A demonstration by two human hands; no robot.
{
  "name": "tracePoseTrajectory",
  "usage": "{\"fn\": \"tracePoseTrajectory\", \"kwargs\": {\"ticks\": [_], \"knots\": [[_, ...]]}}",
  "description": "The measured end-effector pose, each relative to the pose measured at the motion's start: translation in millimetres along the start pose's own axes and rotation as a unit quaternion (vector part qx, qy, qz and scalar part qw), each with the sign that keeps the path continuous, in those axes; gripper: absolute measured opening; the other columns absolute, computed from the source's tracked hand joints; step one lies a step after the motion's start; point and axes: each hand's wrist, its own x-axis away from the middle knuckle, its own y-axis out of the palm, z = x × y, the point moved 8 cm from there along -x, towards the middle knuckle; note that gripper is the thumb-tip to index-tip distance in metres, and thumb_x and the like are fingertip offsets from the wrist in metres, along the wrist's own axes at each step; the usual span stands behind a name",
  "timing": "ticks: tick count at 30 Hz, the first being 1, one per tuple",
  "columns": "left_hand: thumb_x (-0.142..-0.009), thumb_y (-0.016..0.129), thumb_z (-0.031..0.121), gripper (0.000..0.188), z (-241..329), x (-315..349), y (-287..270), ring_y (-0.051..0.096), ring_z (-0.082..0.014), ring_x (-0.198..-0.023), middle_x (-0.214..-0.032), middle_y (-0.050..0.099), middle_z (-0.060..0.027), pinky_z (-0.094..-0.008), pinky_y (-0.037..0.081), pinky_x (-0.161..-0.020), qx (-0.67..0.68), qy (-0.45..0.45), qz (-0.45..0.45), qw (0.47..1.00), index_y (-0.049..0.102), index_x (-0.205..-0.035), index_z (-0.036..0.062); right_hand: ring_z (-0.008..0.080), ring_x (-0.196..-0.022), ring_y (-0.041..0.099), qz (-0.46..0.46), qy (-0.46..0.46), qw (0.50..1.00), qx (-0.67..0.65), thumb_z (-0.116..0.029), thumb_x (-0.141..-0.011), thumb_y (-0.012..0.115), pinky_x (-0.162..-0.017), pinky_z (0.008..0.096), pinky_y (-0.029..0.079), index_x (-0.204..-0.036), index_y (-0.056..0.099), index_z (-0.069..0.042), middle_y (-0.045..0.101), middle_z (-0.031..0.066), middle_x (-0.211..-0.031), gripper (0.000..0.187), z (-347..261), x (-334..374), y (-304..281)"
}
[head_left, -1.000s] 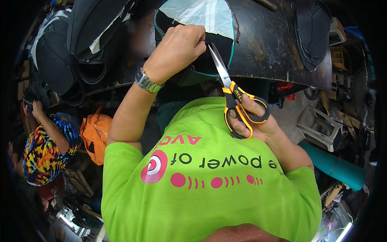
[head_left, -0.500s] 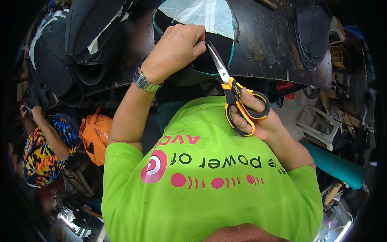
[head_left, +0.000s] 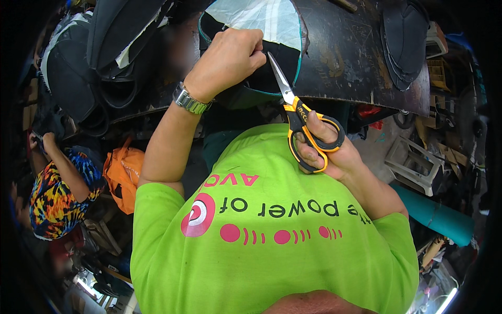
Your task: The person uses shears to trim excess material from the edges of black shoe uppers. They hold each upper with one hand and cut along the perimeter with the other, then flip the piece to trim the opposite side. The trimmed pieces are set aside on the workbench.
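My left hand, with a metal-banded watch on its wrist, is closed in a pinch over a black fabric piece. The piece has a pale lining and teal edging, and it lies at the bench's near edge. What sits between those fingertips is hidden or too small to make out. Scissors with yellow and black handles are in my right hand, thumb and fingers through the loops. Their blades are nearly together, pointing away from me, with the tip just right of my left fingertips and over the black fabric.
The dark, scuffed bench curves across the front. Black padded pieces are heaped at its left; more black stacked pieces lie right. Below are an orange bag, a pale plastic stool and a teal roll. Another person works at left.
The scissors' blades have come closer together, and my right hand has shifted slightly left. My left hand stays almost in place, still pinched.
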Motion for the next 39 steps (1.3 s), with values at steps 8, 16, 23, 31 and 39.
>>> {"fn": "tracePoseTrajectory", "kwargs": {"ticks": [8, 16, 23, 31, 39], "knots": [[-0.085, 0.065, 0.002, 0.014, 24, 5, -51, 0.067, -0.0316, -0.072, -0.082, 0.068, -0.0158, -0.0370, 0.051, -0.066, 0.049, 0.039, 0.043, 0.997, 0.067, -0.099, 0.0014, 0.0093, -0.044, 0.052, 0.065, -0.061, 0.992, 0.089, -0.038, -0.091, 0.073, -0.043, 0.0184, 0.040, -0.098, 0.058, -0.003, 0.058, 0.0069, -0.063, 0.038, -32, 18, -27], [-0.071, 0.071, -0.008, 0.043, 14, 36, -69, 0.065, -0.0278, -0.108, -0.108, 0.069, -0.0060, -0.0545, 0.014, -0.124, -0.183, 0.134, -0.137, 0.964, 0.069, -0.110, 0.0107, 0.0088, -0.057, 0.056, 0.173, -0.177, 0.935, 0.255, -0.028, -0.084, 0.079, -0.052, 0.0224, 0.046, -0.095, 0.062, -0.003, 0.059, 0.0021, -0.070, 0.033, -86, 26, -63], [-0.077, 0.075, 0.006, 0.030, 70, 46, -46, 0.066, -0.0349, -0.083, -0.089, 0.065, -0.0134, -0.0398, 0.053, -0.072, 0.040, 0.123, -0.018, 0.991, 0.062, -0.104, 0.0032, 0.0030, -0.062, 0.049, 0.274, -0.284, 0.768, 0.505, -0.021, -0.073, 0.088, -0.056, 0.0187, 0.035, -0.091, 0.066, -0.006, 0.056, -0.0042, -0.069, 0.032, -137, 39, -79], [-0.091, 0.070, 0.020, 0.025, 27, 6, -15, 0.065, -0.0311, -0.097, -0.104, 0.068, -0.0126, -0.0358, 0.051, -0.085, 0.146, 0.047, -0.005, 0.988, 0.070, -0.107, 0.0012, 0.0080, -0.061, 0.044, 0.349, -0.257, 0.647, 0.628, -0.017, -0.073, 0.085, -0.056, 0.0243, 0.037, -0.091, 0.063, -0.001, 0.054, -0.0002, -0.066, 0.033, -150, 58, -102], [-0.082, 0.074, 0.013, 0.022, -11, 2, 5, 0.063, -0.0306, -0.108, -0.117, 0.066, -0.0092, -0.0391, 0.051, -0.092, 0.011, 0.130, 0.030, 0.991, 0.072, -0.103, 0.0059, 0.0181, -0.056, 0.056, 0.385, -0.202, 0.552, 0.712, -0.020, -0.073, 0.083, -0.057, 0.0317, 0.043, -0.093, 0.062, -0.003, 0.062, 0.0086, -0.067, 0.034, -146, 73, -109]]}}
